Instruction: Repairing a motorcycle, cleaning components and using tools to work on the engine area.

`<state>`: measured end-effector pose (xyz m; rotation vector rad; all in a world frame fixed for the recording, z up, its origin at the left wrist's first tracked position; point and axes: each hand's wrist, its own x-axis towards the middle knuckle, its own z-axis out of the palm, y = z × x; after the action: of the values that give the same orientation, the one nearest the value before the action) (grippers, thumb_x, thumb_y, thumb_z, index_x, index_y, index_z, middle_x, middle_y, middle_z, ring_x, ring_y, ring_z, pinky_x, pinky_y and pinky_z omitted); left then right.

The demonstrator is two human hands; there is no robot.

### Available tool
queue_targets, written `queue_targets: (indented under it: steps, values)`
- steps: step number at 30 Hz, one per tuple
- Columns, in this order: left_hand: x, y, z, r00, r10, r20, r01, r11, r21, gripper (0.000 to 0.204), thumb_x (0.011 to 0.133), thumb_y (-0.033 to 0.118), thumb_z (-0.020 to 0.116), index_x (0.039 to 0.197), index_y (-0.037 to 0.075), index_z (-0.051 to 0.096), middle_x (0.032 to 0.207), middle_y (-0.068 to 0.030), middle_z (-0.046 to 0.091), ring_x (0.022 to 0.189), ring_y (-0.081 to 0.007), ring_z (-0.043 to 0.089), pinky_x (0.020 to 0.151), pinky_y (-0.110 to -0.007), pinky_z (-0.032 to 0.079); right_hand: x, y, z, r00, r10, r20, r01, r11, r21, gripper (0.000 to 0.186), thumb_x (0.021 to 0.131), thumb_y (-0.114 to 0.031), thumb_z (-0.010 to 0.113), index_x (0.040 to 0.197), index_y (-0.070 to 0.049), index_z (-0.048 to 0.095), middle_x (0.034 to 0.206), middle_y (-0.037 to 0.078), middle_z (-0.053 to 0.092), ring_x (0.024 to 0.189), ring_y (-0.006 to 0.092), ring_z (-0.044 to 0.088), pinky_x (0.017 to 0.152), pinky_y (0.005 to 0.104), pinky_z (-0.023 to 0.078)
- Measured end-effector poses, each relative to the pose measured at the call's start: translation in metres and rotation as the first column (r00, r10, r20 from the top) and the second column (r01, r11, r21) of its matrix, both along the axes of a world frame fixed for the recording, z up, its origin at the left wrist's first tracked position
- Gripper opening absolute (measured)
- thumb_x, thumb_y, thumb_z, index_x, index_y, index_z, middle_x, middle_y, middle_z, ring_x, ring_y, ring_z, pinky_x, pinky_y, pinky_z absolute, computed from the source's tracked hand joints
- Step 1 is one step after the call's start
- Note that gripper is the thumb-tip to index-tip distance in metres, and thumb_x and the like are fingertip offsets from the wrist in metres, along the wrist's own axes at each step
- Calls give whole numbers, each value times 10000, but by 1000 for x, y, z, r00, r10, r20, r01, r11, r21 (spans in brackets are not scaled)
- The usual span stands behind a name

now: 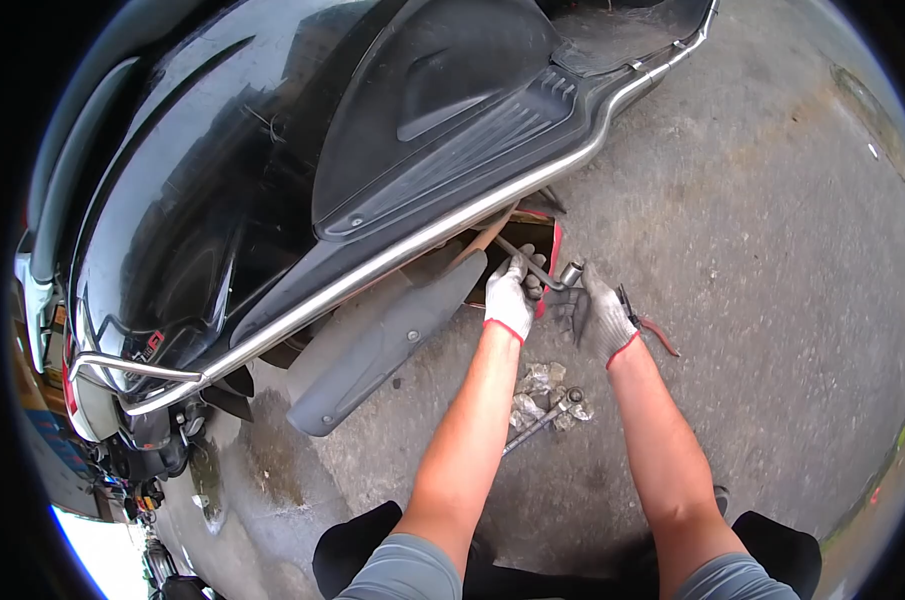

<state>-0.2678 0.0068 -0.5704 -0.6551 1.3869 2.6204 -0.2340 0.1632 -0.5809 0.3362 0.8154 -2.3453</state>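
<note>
Crouching beside a black scooter (272,150), the person worked with both gloved hands low at its side, just under the chrome rail (442,232) that ran along the footboard. The left hand (510,295) was closed around the shaft of a metal socket wrench (542,272), which slanted up and back toward the machine's underside beneath the rail. The right hand (597,312) met the same tool at its near end, where a bright cylindrical socket (571,271) stood upright; its fingers curled against the bar there, though from this angle it was hard to tell whether they gripped it firmly or only steadied it. Red-handled pliers (652,325) lay on the concrete floor (772,300) touching the outer edge of the right hand's glove. A grey plastic cover panel (387,350) rested on the ground to the left of the left forearm. Between the two forearms, nearer the person, a second wrench (542,418) lay across some crumpled clear wrapping (542,385).
</note>
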Motion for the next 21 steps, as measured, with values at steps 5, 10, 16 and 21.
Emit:
queue_targets:
  steps: [5,10,16,21]
  values:
    - [0,13,7,998,55,-35,-54,998,19,230,979,194,522,1124,43,618,923,-69,664,557,-70,470,523,-221,437,4,-9,14,993,-52,-102,49,998,-33,400,964,-448,468,1042,-86,618,852,62,686,681,168,647,541,291,487]
    - [-1,17,6,996,83,-18,-84,982,-169,221,940,235,594,1044,44,632,813,-36,646,535,-64,463,481,-226,416,5,-19,10,904,25,-427,205,851,484,284,937,-285,576,1033,-23,627,851,59,671,688,156,625,630,300,490]
    - [-4,11,2,996,90,30,-72,926,-370,288,892,327,663,905,41,638,680,1,583,485,-59,433,429,-227,371,7,-19,7,710,400,-579,547,205,812,251,838,-188,651,1055,-63,629,907,177,678,823,322,661,708,388,515]
    - [-8,4,1,998,64,-8,-64,963,-263,291,922,316,622,963,29,657,719,-15,614,486,-50,419,429,-209,351,5,-16,15,629,103,-770,669,433,604,275,880,-256,620,1069,-56,621,882,148,678,770,294,664,689,385,529]
